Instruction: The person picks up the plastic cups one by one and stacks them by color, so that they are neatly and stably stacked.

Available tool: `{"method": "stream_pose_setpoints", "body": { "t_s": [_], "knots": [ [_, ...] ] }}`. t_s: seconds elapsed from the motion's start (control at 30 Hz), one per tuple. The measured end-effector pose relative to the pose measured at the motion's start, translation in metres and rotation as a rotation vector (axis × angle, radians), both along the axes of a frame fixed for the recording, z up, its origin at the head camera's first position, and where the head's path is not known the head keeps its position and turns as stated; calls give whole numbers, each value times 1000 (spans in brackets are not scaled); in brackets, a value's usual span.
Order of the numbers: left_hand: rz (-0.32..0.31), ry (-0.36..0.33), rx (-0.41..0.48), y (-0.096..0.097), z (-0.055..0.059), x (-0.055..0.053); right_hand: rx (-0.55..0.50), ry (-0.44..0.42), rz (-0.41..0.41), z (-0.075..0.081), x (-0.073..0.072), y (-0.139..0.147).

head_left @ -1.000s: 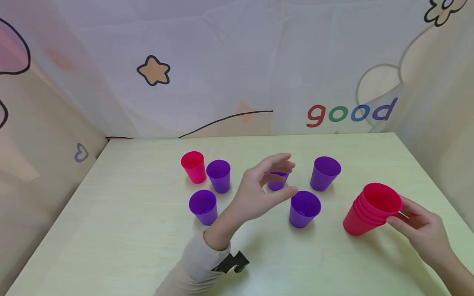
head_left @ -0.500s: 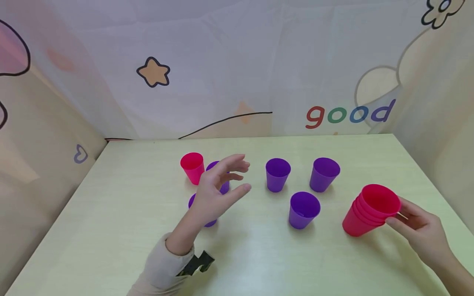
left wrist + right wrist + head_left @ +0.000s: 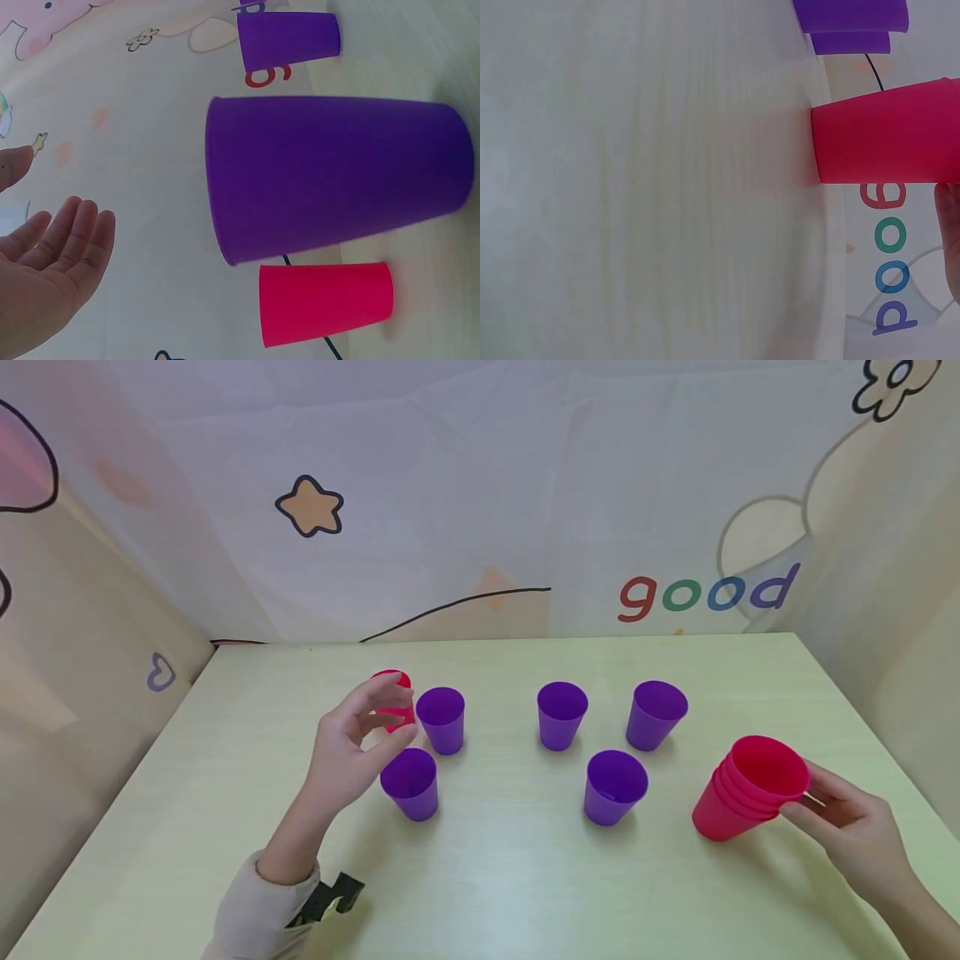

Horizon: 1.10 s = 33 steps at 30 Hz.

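My right hand (image 3: 855, 827) grips a nested stack of red cups (image 3: 738, 797) by the rim at the table's right side. The lower part of that red stack (image 3: 889, 139) shows in the right wrist view. Over on the left, my left hand (image 3: 352, 747) holds nothing; its fingers are relaxed, with thumb and fingertips apart. It overlaps a single red cup (image 3: 405, 714) in the head view and partly covers it. Close to this hand stand two purple cups, a nearer one (image 3: 412, 789) and a farther one (image 3: 442, 722). The left wrist view shows the near purple cup (image 3: 337, 172) large, beside the red cup (image 3: 322, 304).
Three more purple cups stand upright at centre right: one at the back (image 3: 561, 718), another to its right (image 3: 655, 718), and one in front (image 3: 615, 789). A printed cloth (image 3: 450, 510) hangs behind the pale table (image 3: 510, 877) and along its sides.
My left hand has moved left across the table, from over the centre-right purple cups to the single red cup. My right hand stays put with the red stack.
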<state>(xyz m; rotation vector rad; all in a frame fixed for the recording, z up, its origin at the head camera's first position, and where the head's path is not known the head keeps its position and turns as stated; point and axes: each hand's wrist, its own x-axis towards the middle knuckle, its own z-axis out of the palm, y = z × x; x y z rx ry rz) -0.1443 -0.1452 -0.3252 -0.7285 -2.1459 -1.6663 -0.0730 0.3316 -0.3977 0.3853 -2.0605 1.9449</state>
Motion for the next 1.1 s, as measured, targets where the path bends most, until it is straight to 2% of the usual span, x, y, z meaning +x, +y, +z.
{"method": "stream_pose_setpoints", "body": {
  "t_s": [0.2, 0.43, 0.6, 0.87, 1.1],
  "knots": [
    [57, -23, -39, -16, -7, -4, -9, 3, 1, -1, 0, 0],
    [108, -33, -44, -32, -14, -9, -25, 15, 22, 0, 1, 0],
    [187, -43, -123, -44, -20, -15, -30, 16, 29, 0, 0, -1],
    [305, -128, -249, -56, -30, -26, -38, 14, 30, 0, 0, -1],
    [339, -227, -387, -59, -34, -40, -13, 3, 10, 0, 1, -1]
  ]
}}
